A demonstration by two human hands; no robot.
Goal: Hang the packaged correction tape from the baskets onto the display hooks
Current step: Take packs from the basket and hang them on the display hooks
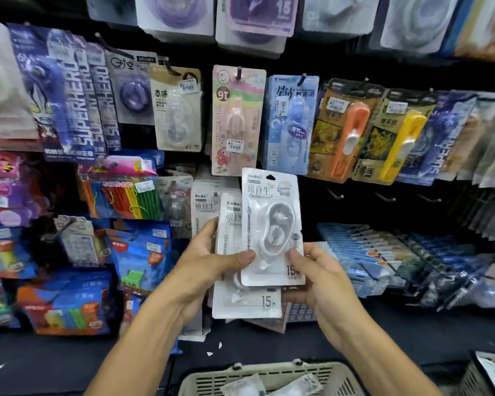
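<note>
1. A person stood facing a dark display wall crowded with hanging stationery packs. Only the bare forearms and hands showed.
2. The landmark was a pink pack [237, 121] hanging on a hook at the centre of the wall. Everything below is placed from it.
3. Directly below the pink pack, the hands held a small fan of white correction tape packs. The front pack [272, 230] stood upright, its hang hole at the top just under the pink pack's lower right corner.
4. The left hand [212, 258] sat below and slightly left of the pink pack, fingers curled behind the rear packs [243, 301] and thumb pressed across the front.
5. The right hand [317, 278] sat below and right of the pink pack, thumb pinching the front pack's lower right edge.
6. Right of the pink pack hung blue, orange and yellow packs. Below those, several bare hooks [335, 193] jutted from the wall.
7. Far below the pink pack, at the bottom edge, a beige basket [272, 372] held more wrapped packs.
8. Handling, as a judgement: each pack looked light, a stiff card with a slick plastic blister that could slide against its neighbours. The flat card edges seemed the best grip, leaving the top hole free.
</note>
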